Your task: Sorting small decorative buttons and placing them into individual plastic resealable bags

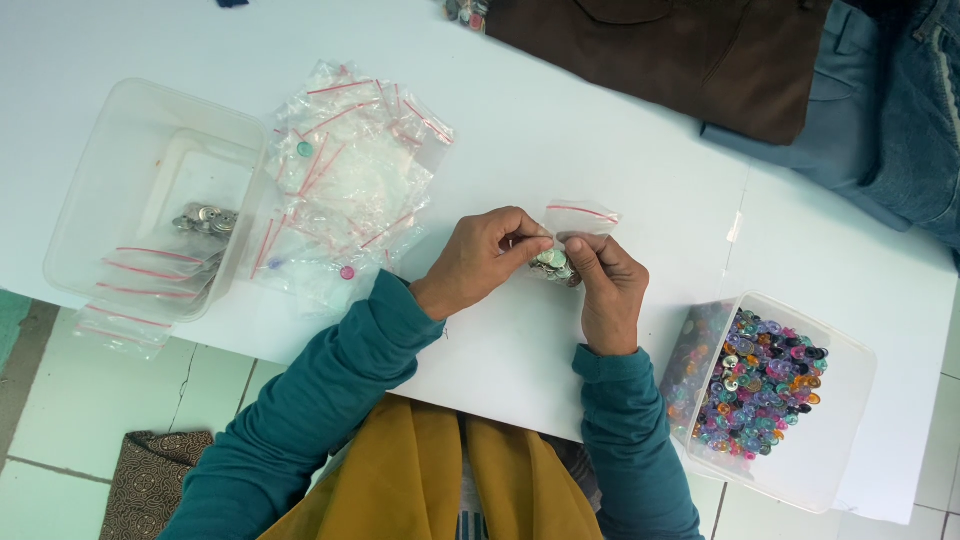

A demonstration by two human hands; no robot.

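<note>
Both hands are pinched together mid-surface on one small clear zip bag [572,232] with a red seal strip. The left hand [480,260] has its fingers curled shut around the lower part of the bag, where a clump of small snap buttons [553,262] sits, and the right hand [608,285] is closed on it from the other side, thumb and fingertips right at the same clump. The top of the bag sticks up free above the knuckles; can't tell if the seal is pressed shut.

Off to the right, hanging partly over the edge of the white surface [560,130], is a clear tub of coloured buttons [755,385]. On the left there's a loose pile of empty zip bags [350,175], and past that another clear tub [150,195] with a few filled bags and some silvery pieces inside.

What could go sideways, I reckon: if that seal isn't closed, any squeeze or tilt pops the little buttons out and they roll straight off the near edge onto the floor. The right tub also looks nudge-able; a forearm bump could tip it.
</note>
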